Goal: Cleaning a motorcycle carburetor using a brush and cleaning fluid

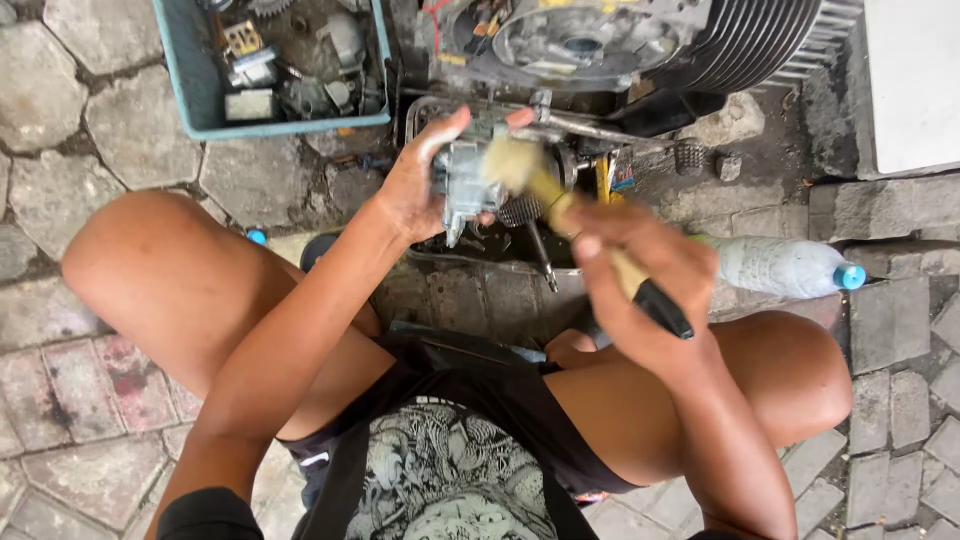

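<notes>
Hands on carburetor (462, 185), brush (560, 200), parts tray (180, 80), bottle (785, 267)

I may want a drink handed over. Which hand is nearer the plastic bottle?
Right. The right hand holds a brush just beside the plastic bottle; the left hand is farther away.

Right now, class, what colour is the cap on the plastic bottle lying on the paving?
Blue cap on the clear bottle, seen in the head view.
</notes>
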